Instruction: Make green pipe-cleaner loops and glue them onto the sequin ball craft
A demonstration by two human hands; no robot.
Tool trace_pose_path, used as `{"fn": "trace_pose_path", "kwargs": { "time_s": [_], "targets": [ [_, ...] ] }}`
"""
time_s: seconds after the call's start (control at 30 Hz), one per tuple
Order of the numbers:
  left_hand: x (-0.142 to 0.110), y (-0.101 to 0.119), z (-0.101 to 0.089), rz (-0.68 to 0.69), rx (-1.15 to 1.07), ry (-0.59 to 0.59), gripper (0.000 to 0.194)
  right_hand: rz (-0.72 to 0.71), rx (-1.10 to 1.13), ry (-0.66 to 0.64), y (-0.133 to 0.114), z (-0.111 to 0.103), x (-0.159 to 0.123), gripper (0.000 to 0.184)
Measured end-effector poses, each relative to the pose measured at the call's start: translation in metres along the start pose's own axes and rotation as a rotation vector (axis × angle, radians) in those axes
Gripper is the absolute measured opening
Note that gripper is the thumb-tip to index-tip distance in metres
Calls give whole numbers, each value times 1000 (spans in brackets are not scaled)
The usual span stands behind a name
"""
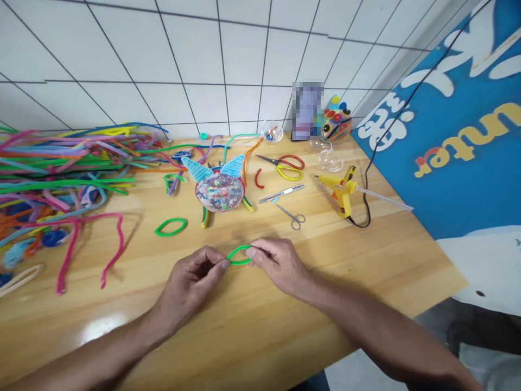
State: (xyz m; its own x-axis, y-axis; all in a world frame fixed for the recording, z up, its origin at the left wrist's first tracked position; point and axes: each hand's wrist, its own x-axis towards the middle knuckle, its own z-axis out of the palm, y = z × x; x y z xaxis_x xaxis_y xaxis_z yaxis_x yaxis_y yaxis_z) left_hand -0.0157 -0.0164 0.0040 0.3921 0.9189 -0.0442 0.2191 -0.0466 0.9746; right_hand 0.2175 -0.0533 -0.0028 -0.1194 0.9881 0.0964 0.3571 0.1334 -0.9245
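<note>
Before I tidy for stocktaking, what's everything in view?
Held loop: one, green, between hands
Other loop: one, green, left of figure
Figure: one, blue-eared, central
Pipe cleaners: many, mixed, left
Strip: one, red, beside figure
Large scissors: one, red-yellow, behind cutter
Cutter: one, silver, between scissors
Small scissors: one, silver, below cutter
Glue gun: one, yellow, right
Clear shells: several, colourless, back
Ornament: one, multicoloured, back right
Pixelated thing: one, purplish, back
Table: one, tan, below
Wall: one, white, back
Panel: one, blue, right
Left hand, right hand: two, bare, front

White tiled wall (228, 60) behind a glossy wooden table (228, 336).
</note>
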Motion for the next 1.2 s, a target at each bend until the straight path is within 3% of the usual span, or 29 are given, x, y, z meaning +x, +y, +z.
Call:
{"fn": "trace_pose_path", "kwargs": {
  "time_s": [0.2, 0.37, 0.6, 0.77, 1.2],
  "targets": [
    [1, 2, -1, -58, -2, 21, 31, -9, 29, 18, 2, 0, -1, 27],
    [0, 1, -1, -46, -2, -14, 28, -105, -79, 59, 4, 1, -1, 25],
    [1, 1, -2, -26, -34, 17, 28, -322, -238, 30, 10, 2, -4, 46],
    [2, -2, -3, -26, -51, -10, 27, -422, -383, 28, 15, 5, -3, 41],
    [4, -2, -1, -59, -164, -48, 28, -454, -388, 22, 15, -5, 0, 52]
  ]
}}
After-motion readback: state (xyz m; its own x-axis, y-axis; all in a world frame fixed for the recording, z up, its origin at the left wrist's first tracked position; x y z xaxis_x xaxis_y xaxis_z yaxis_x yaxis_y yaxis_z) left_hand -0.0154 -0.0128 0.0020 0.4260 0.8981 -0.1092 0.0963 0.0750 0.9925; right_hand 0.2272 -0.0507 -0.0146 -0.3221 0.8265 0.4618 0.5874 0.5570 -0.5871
